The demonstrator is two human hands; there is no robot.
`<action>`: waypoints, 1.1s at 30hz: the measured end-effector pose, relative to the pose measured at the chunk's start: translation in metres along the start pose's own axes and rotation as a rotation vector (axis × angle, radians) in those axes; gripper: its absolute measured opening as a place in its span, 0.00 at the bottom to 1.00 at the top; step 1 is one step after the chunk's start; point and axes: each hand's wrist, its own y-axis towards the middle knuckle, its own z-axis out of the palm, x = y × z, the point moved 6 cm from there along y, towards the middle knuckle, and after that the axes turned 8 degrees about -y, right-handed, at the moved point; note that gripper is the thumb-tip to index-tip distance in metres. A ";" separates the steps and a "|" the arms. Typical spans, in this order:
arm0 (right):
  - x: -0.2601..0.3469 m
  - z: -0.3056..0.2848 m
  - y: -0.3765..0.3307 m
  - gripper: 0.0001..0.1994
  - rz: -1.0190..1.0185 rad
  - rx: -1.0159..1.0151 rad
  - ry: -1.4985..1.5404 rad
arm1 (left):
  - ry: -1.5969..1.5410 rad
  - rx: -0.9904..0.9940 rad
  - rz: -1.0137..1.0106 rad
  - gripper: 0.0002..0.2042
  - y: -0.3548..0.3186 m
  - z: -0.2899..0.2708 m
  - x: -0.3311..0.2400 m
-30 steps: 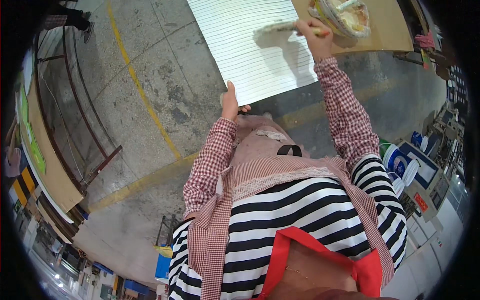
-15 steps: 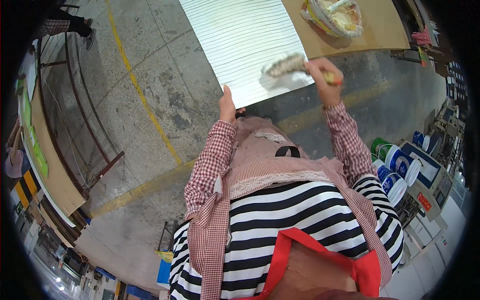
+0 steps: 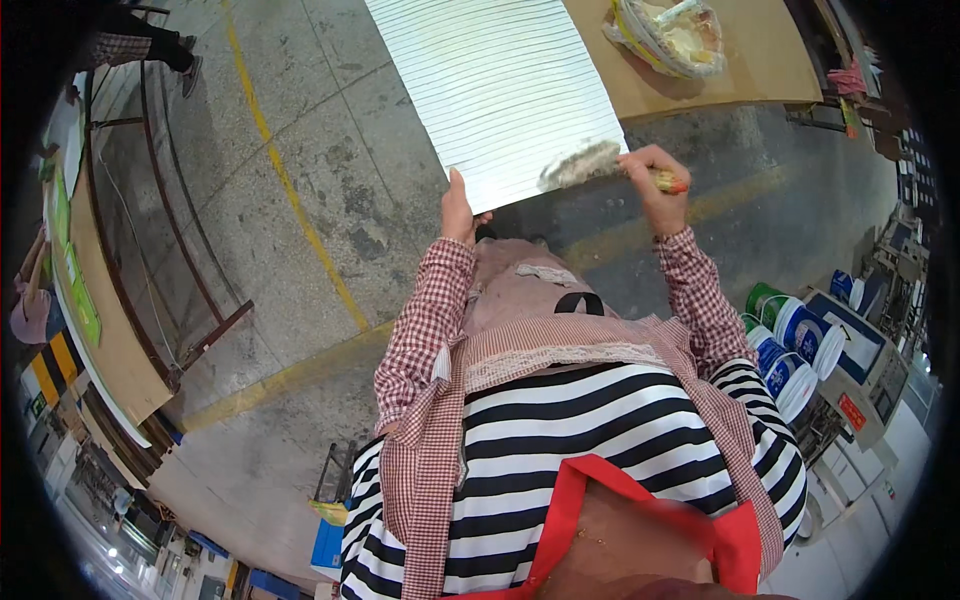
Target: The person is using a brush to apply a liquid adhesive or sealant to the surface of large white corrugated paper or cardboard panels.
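Your left hand [image 3: 458, 208] is pressed flat at the near left corner of the white ribbed panel [image 3: 495, 85], fingers straight and together, nothing clamped in it. It looks like a steadying hand, pinning the sheet so it does not slide under the brush. Your right hand [image 3: 655, 185] is closed around the yellow handle of a wide brush [image 3: 585, 165], red tip poking out past your knuckles.

The brush lies nearly level across the picture: handle to the right in your fist, pale bristles pointing left and resting on the panel's near edge, right at its near right corner. Held that way, the stroke would seem to run along the near edge, with the ribs.

The panel itself runs long away from you, up toward the top of the picture, its near end hanging out over the concrete floor [image 3: 300, 220] and its far part lying on the brown tabletop [image 3: 770, 60]. Its ribs run across, side to side. On that tabletop, well apart from your hands, sits a basin in a plastic bag [image 3: 670, 35], probably kept there within reach of the brush hand. A yellow floor line [image 3: 290, 190] passes to your left.
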 end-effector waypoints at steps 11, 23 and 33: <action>-0.003 -0.002 -0.049 0.06 -0.034 -0.012 -0.050 | -0.066 0.044 -0.008 0.28 -0.007 0.006 -0.004; -0.016 -0.013 -0.055 0.06 0.037 -0.065 -0.047 | -0.011 0.026 0.038 0.28 0.000 0.009 -0.004; -0.017 -0.016 -0.033 0.06 0.113 -0.103 0.015 | 0.041 -0.001 0.054 0.29 0.003 0.003 -0.002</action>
